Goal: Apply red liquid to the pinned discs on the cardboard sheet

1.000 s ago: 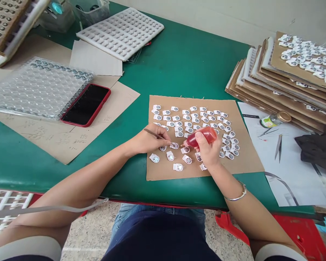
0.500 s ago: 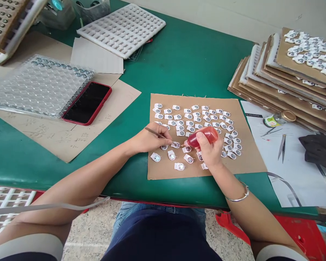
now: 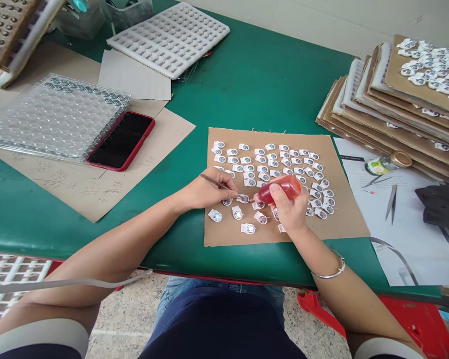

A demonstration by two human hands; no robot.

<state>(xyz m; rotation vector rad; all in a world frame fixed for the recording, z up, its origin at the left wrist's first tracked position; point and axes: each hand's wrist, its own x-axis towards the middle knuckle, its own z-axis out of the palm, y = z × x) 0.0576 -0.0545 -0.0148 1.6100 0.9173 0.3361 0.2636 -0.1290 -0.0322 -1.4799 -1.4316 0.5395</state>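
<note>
A brown cardboard sheet (image 3: 344, 227) carries several small white pieces with round dark-ringed faces. My left hand (image 3: 205, 191) is closed around thin metal tweezers (image 3: 214, 181), their tip at one white piece (image 3: 243, 198) near the middle of the sheet. From the right, my right hand (image 3: 290, 204) grips a small red bottle (image 3: 284, 188), tilted so that its narrow nozzle points left at that same piece. Whether the nozzle touches the piece is too small to tell. Some pieces are partly hidden under my right hand.
On the left lie a red-cased phone (image 3: 121, 140) and a clear tray (image 3: 56, 119). A white tray (image 3: 168, 40) sits at the back. Stacked cardboard sheets (image 3: 400, 112), a small glass jar (image 3: 389, 162), spare tweezers (image 3: 391, 203) and dark cloth (image 3: 441, 204) are at the right.
</note>
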